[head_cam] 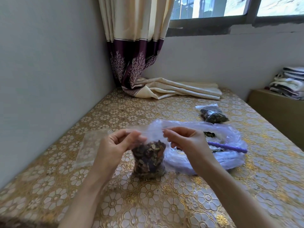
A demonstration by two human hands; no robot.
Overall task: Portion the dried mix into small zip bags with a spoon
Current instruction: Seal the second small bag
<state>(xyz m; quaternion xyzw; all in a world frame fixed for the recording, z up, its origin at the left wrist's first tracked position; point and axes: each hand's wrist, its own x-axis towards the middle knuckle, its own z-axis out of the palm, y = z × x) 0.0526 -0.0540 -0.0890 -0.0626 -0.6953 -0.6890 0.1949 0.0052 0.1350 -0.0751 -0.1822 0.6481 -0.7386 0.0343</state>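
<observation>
A small clear zip bag (148,160) packed with dark dried mix stands on the gold-flowered table (164,203). My left hand (115,145) pinches the left end of its top strip, and my right hand (184,140) pinches the right end. Behind my right hand lies a big crumpled clear plastic bag (230,160) with some dried mix inside. A purple spoon handle (230,147) sticks out of it to the right. Another filled small zip bag (213,115) lies farther back on the right.
Empty clear zip bags (89,148) lie flat left of my left hand. A folded cream curtain end (177,89) rests at the back of the table. Walls close the left and back. A box (278,111) with folded cloth stands at the right.
</observation>
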